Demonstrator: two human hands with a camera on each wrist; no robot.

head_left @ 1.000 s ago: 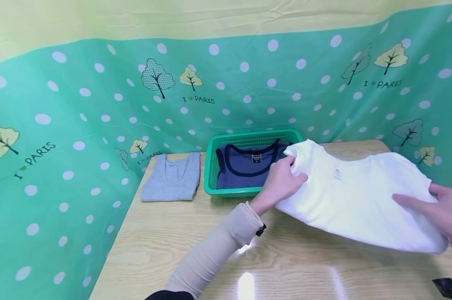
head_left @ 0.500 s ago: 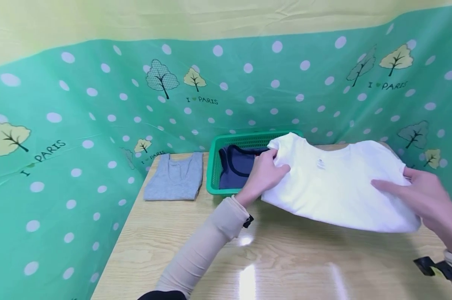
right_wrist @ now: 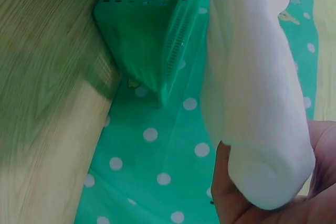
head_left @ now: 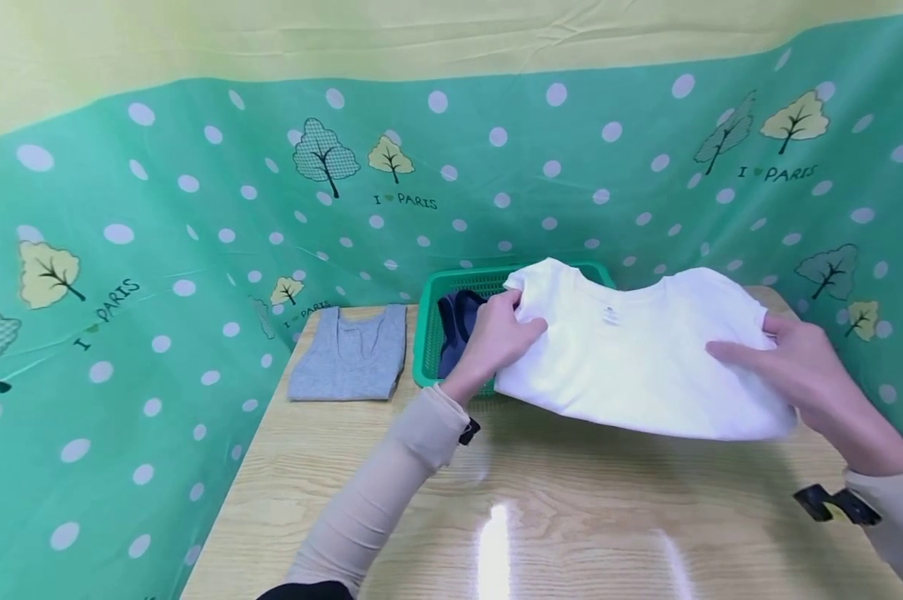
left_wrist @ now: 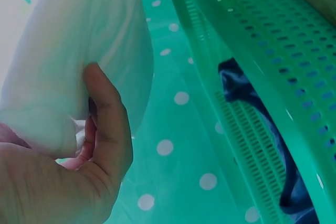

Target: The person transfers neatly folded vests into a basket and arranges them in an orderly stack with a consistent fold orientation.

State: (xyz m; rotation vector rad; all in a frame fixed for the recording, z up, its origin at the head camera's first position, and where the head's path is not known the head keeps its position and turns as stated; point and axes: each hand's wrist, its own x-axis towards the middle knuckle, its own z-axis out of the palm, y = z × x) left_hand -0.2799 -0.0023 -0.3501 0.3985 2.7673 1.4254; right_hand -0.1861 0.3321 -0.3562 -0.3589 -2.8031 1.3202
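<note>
Pinched between curled fingers and thumbs of the left hand [head_left: 496, 337] and right hand [head_left: 811, 367], the white shirt [head_left: 631, 367] has shifted left, hiding more of the green basket [head_left: 423, 342] mid-frame.

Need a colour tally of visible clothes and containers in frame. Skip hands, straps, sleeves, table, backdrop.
White: 1, folded white fabric top
Grey: 1, folded light-grey fabric sleeveless top
Navy: 1, navy fabric garment with dark trim, partly hidden
Green: 1, rectangular green perforated plastic basket
Total: 4 visible

Soft cloth shirt [head_left: 631, 358], glossy plastic basket [head_left: 427, 333]
</note>
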